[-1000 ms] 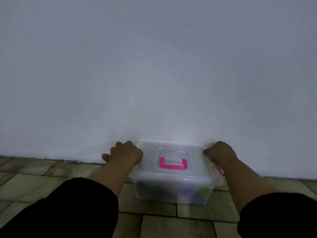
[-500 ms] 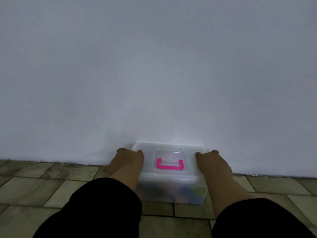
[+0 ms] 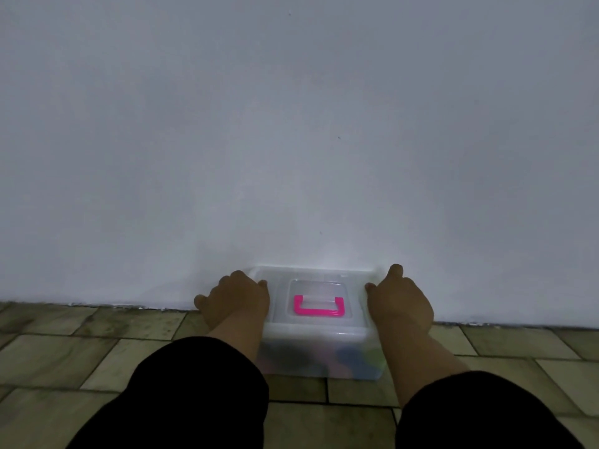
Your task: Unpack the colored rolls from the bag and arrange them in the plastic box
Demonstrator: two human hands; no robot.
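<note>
Two hands flanked the plastic box [image 3: 291, 343], one at each short end, and that even spacing suggests you meant to steady or shift it squarely rather than lift it by the pink handle [image 3: 319, 314], which lay flat and untouched in its recess. Your left hand [image 3: 235, 301] sat palm down over the left end, its fingers bent around that edge and its thumb tip on the lid [image 3: 278, 288]. Your right hand [image 3: 402, 303] clasped the opposite end in the same way, with its thumb on the lid's rim and one finger pointing straight toward the wall [image 3: 291, 140]. How its remaining fingers lay was hidden behind the back of the hand.

The box stood on the tiled floor [image 3: 129, 351], its far side close against the wall, so it was tucked out of the way. With the lid on, the colored rolls [image 3: 350, 359] showed only as dim blue, green and dark shapes through the cloudy front. No bag was in view, so the unpacking looked finished.
</note>
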